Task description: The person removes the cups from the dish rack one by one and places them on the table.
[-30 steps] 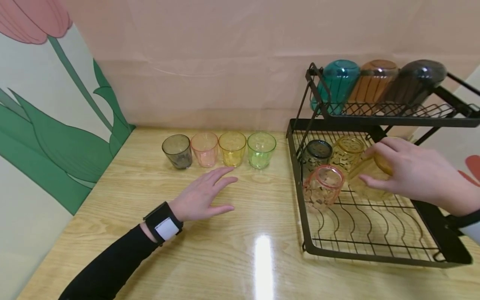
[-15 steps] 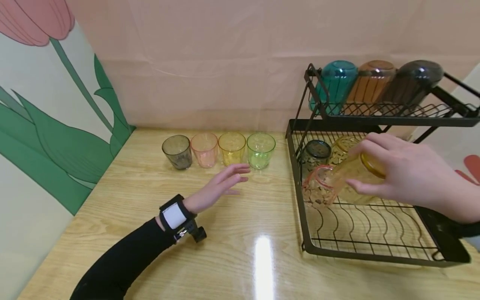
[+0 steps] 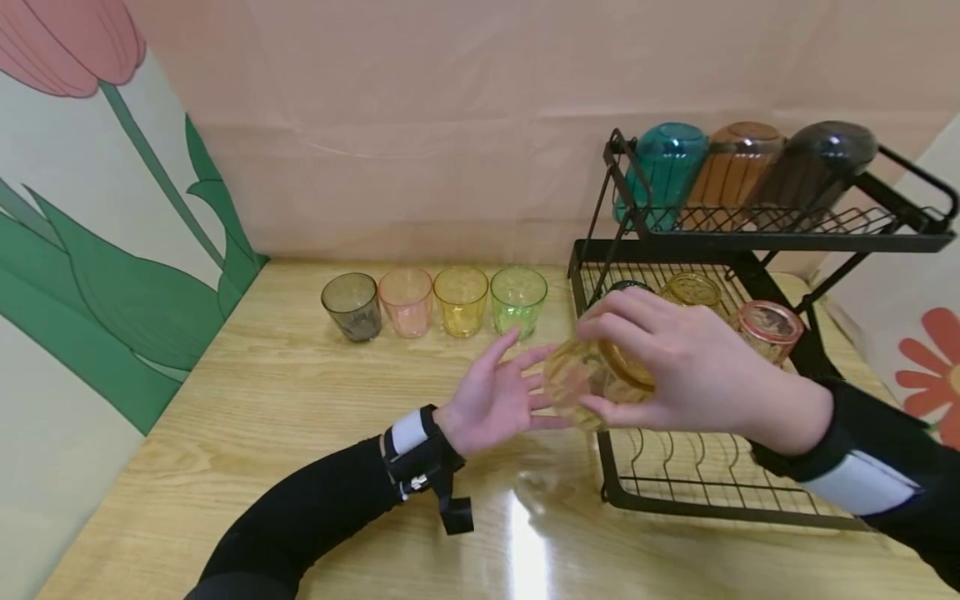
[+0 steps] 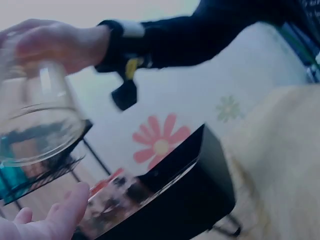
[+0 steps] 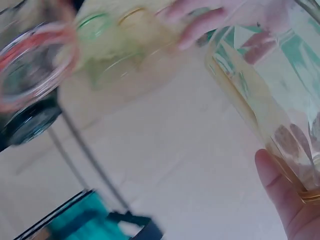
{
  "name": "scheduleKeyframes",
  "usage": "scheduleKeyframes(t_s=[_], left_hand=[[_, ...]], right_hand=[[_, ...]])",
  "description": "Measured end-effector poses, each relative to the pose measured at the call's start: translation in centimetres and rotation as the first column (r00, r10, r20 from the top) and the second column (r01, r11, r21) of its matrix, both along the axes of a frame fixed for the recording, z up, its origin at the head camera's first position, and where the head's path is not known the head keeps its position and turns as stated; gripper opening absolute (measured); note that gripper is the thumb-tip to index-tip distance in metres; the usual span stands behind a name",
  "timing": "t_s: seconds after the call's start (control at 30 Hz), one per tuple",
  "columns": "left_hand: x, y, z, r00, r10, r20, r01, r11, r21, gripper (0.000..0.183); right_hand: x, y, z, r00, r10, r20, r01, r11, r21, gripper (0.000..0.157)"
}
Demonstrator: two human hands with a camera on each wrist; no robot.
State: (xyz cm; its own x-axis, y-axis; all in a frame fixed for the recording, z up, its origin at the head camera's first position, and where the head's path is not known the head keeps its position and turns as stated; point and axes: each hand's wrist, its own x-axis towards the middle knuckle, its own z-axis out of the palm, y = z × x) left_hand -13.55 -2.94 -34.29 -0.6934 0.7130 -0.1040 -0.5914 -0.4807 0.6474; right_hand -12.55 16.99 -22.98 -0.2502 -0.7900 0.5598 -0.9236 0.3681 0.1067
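My right hand (image 3: 675,375) grips a yellow drinking glass (image 3: 570,375) by its base end. The glass is tilted, its mouth toward my left hand (image 3: 498,400). Palm up and fingers spread, the left hand lies beside the mouth; some fingertips show near or behind the clear wall. In the left wrist view the glass (image 4: 40,115) hangs above the left fingers (image 4: 70,212), apart from them. On the table stand upright grey (image 3: 354,308), pink (image 3: 407,304), yellow (image 3: 461,304) and green (image 3: 519,300) glasses in a row.
A black two-tier dish rack (image 3: 720,510) stands at the right. Its lower tier bears upturned dark (image 3: 632,286), yellow (image 3: 692,292) and pink-red (image 3: 770,325) glasses. Teal (image 3: 667,171), brown (image 3: 738,167) and dark grey (image 3: 817,167) glasses lean on the upper tier.
My right hand has lifted the yellow glass from the rack and carried it left. The left hand has moved right and turned palm up. A pink-red glass at the rack's right is now uncovered.
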Motion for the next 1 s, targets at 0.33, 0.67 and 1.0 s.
scheduleKeyframes(t_s=[0.33,0.67,1.0], left_hand=[[2.1,1.5,0.4,0.994,-0.110,0.005,0.110,0.994,0.005,0.078],[2.8,1.3,0.2,0.979,-0.202,-0.036,0.204,0.978,0.035,0.066],[0.2,-1.5,-4.7,0.994,-0.105,-0.042,0.099,0.987,-0.127,0.069]], right_hand=[[0.7,-2.7,-1.4,0.997,0.064,0.032,-0.065,0.997,0.044,0.043],[0.9,-3.0,-1.6,0.996,0.080,0.047,-0.083,0.994,0.075,0.044],[1.1,-2.1,-2.4,0.986,0.013,0.164,-0.038,0.988,0.149,0.072]])
